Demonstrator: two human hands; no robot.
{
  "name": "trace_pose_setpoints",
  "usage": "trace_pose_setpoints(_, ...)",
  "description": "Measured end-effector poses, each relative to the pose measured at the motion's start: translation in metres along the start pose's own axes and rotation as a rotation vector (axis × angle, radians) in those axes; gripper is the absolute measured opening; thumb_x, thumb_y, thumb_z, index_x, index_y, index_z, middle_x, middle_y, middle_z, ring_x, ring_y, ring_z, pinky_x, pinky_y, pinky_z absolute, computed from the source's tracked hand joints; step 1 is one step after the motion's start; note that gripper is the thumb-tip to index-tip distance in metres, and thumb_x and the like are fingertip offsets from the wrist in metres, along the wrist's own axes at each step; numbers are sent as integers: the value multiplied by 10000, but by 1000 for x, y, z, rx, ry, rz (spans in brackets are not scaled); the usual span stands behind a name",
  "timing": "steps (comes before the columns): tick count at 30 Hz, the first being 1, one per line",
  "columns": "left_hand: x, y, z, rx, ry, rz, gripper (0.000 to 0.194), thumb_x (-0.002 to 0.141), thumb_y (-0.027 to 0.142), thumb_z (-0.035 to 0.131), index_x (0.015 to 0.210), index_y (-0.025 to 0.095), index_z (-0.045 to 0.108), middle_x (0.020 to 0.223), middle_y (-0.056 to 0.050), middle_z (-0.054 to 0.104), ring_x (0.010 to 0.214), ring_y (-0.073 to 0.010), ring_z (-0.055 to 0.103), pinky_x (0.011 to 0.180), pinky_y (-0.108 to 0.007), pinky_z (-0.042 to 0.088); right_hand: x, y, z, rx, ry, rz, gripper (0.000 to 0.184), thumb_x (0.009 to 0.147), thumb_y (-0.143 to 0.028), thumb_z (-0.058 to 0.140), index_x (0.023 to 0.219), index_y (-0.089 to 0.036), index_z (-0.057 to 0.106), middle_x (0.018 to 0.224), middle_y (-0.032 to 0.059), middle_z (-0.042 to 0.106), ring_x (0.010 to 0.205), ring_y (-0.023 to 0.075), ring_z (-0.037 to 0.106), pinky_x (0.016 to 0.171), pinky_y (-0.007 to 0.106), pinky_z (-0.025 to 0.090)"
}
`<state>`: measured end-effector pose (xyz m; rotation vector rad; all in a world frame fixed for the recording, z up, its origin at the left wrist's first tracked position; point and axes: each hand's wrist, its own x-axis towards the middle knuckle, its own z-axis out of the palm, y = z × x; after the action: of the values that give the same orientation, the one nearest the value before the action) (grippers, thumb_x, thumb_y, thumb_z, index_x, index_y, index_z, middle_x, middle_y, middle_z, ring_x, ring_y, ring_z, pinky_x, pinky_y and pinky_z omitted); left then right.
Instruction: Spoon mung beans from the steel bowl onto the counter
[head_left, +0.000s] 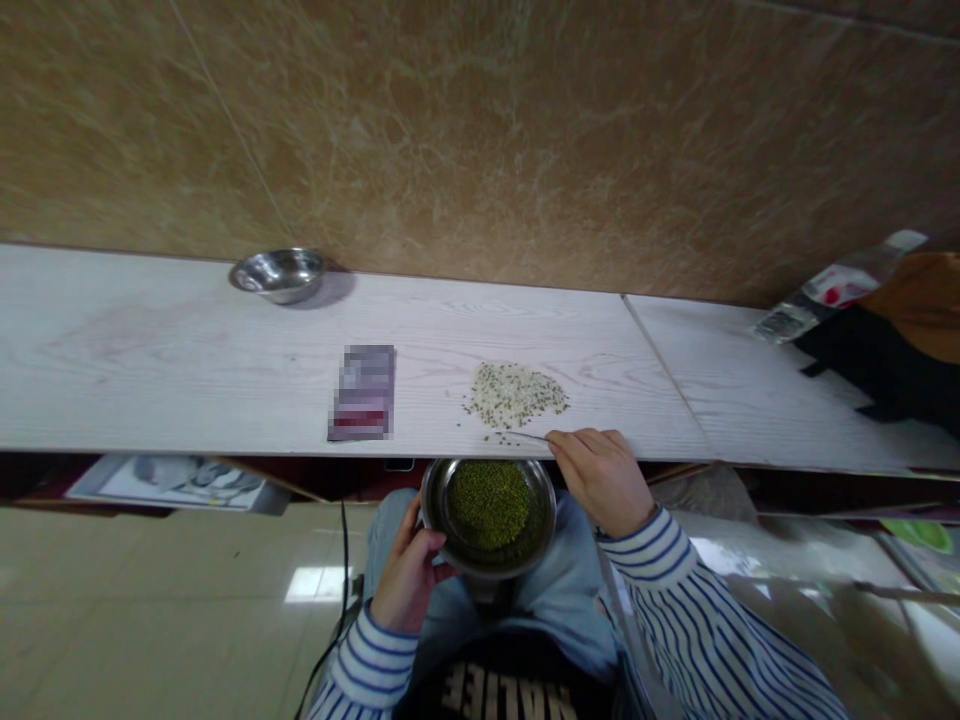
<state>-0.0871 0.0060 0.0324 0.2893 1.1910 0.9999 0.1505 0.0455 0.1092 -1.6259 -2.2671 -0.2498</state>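
Observation:
My left hand (414,570) is closed on the left rim of a steel bowl (546,540), which sits over my lap just below the table's front edge. Green mung beans (489,503) cover the bowl's bottom. In my right hand (604,480), at the table edge, is a slim metal tool that looks like tweezers (529,436). Its tip points left, by a few loose beans in front of a flat pile of white rice grains mixed with green beans (516,393). The pile lies directly on the white tabletop.
A second steel bowl (277,275) stands near the wall at the back left. A phone-like flat rectangle (363,392), pixelated, lies left of the pile. A plastic bottle (836,288) and a black and brown bag (900,340) lie at the right. An open drawer (176,482) juts out below.

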Motion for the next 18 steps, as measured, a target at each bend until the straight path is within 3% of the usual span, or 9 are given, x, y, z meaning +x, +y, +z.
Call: trace_pose_setpoints(18,0,0,-3,-22,-7,-2,714,590,156,612,1272,324,487,993,-1,619,742,-154,585,581,-279,503,5,-4,4,-1,-5,6,179,929,-217,461,993,-190,626,799,35,680,778,156,590,727,289,309)
